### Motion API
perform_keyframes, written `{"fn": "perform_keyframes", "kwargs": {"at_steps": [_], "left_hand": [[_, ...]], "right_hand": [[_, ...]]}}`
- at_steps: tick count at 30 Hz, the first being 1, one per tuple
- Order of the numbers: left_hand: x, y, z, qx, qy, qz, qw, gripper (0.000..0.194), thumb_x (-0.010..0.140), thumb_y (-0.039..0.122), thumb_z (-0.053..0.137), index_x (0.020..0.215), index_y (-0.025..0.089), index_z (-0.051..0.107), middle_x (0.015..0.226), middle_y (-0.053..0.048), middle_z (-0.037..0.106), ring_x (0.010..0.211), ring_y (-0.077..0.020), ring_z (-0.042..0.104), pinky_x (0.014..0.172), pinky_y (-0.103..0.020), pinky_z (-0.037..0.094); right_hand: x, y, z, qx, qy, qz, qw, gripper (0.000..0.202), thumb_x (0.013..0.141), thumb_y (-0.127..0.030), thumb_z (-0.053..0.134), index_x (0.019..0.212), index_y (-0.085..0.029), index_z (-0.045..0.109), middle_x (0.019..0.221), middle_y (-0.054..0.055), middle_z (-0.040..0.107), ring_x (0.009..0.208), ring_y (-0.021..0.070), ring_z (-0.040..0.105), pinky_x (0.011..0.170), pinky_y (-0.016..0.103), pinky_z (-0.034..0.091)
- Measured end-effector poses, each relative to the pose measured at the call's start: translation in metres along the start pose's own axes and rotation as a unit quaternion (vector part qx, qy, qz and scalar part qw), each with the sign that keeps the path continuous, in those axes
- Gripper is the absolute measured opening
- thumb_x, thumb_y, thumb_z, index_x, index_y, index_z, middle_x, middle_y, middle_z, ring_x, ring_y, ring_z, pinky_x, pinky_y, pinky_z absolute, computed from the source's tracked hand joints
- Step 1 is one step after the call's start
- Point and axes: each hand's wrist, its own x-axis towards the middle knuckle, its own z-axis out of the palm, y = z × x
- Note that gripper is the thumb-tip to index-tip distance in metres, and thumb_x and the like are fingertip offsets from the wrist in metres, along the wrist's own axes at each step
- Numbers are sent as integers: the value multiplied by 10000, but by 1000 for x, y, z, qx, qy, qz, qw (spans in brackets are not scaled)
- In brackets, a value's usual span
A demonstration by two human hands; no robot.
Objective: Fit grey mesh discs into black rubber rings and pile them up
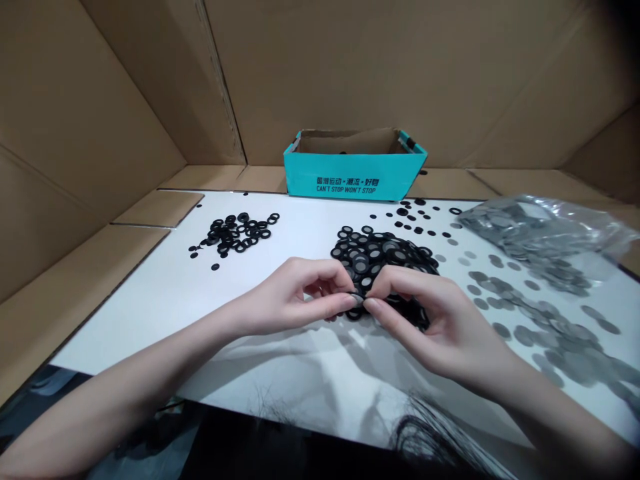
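Between both sets of fingertips is a small black ring with a grey disc point(356, 300) in it, partly covered by the fingers. My left hand point(305, 297) pinches its left side between thumb and index finger. From the other side, my right hand point(440, 317) is closed at its right edge, thumb and index finger together. Just behind and under the hands lies a heap of black rings with grey discs in them point(367, 257). Part of that heap is hidden by my right hand.
A turquoise cardboard box point(355, 175) stands at the back. Loose black rings point(243, 233) lie at the left. Grey discs point(555, 327) spread over the right side, near a clear plastic bag point(540, 223) of discs. Small black pieces point(411, 218) are scattered behind the heap. Cardboard walls point(380, 73) surround the white table point(170, 287).
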Motion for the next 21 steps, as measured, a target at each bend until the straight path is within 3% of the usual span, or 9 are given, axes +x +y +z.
{"fn": "perform_keyframes", "kwargs": {"at_steps": [6, 12, 17, 21], "left_hand": [[0, -2, 1, 0, 2, 0, 1000, 147, 924, 262, 581, 847, 137, 576, 697, 10, 589, 635, -97, 566, 590, -198, 444], [1, -1, 0, 72, 22, 37, 996, 136, 924, 233, 576, 835, 130, 588, 740, -3, 609, 656, -91, 564, 611, -182, 453], [1, 2, -5, 167, -20, 74, 983, 102, 923, 183, 563, 845, 131, 601, 733, 1, 619, 641, -80, 549, 614, -173, 433], [2, 3, -2, 102, 0, 39, 994, 83, 919, 181, 564, 877, 121, 604, 680, 9, 617, 606, -77, 569, 591, -169, 446]], "right_hand": [[-1, 0, -1, 0, -3, 5, 1000, 189, 901, -163, 535, 715, -197, 536, 619, -19, 557, 560, 96, 513, 522, 209, 419], [-1, 1, 0, -5, -4, 3, 1000, 196, 900, -164, 536, 708, -202, 532, 616, -18, 557, 552, 104, 519, 514, 224, 420], [-2, 2, 4, -37, 16, -14, 999, 170, 889, -135, 548, 732, -201, 542, 643, -8, 592, 581, 109, 544, 540, 231, 433], [-1, 4, 6, -55, 41, -35, 997, 168, 884, -117, 552, 744, -206, 529, 651, -10, 603, 589, 112, 558, 550, 232, 439]]}}
